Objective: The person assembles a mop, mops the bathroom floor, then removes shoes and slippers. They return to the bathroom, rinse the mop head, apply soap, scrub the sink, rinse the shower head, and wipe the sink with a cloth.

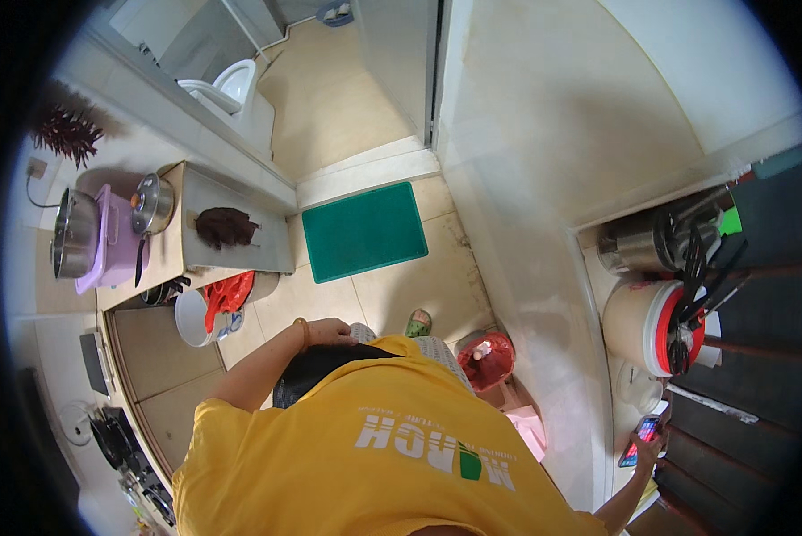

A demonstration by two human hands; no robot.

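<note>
My left hand (331, 331), with a bangle at the wrist, rests against a black bag or cloth (307, 372) at my side; its fingers look curled, and whether they grip anything is hidden. At the far right my right hand (649, 445) is on a smartphone (640, 439) with a lit screen, held over the windowsill ledge. Close by it on the ledge stand a clear lidded jar (639, 388) and a large tub with a red rim (632, 321), which has black cables lying on it.
A green mat (367, 231) lies on the tiled floor before a bathroom doorway. At left, a cabinet (166, 254) bears a steel pot (76, 231), a lilac plastic basket (116, 241) and a lidded saucepan (153, 201). A red-lined bin (487, 362) stands beside the right wall.
</note>
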